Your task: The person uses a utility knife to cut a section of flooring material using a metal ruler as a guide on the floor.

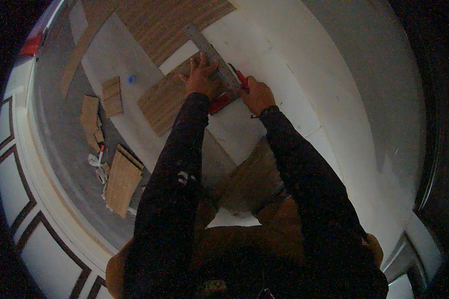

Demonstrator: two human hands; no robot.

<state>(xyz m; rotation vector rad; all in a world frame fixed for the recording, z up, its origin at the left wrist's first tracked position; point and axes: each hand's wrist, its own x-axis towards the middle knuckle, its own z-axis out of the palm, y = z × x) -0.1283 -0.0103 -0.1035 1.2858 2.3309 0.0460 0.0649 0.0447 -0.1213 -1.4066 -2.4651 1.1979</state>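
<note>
My left hand [200,78] lies with spread fingers on a wood-look floor plank [159,104], pressing beside a metal square [208,49]. The square's long grey blade runs across the plank's right end, and its red stock [219,103] shows just below my left hand. In my closed right hand [259,98] is a red utility knife [242,79], held close to the right edge of the blade. The knife's tip is too dim to make out.
Laid wood-look flooring [154,25] spans the far side. Plank offcuts [123,182] and smaller pieces [112,97] lie at left, near a tangled white cord [99,167]. Another plank [257,177] lies between my forearms. White underlay [284,84] covers the right.
</note>
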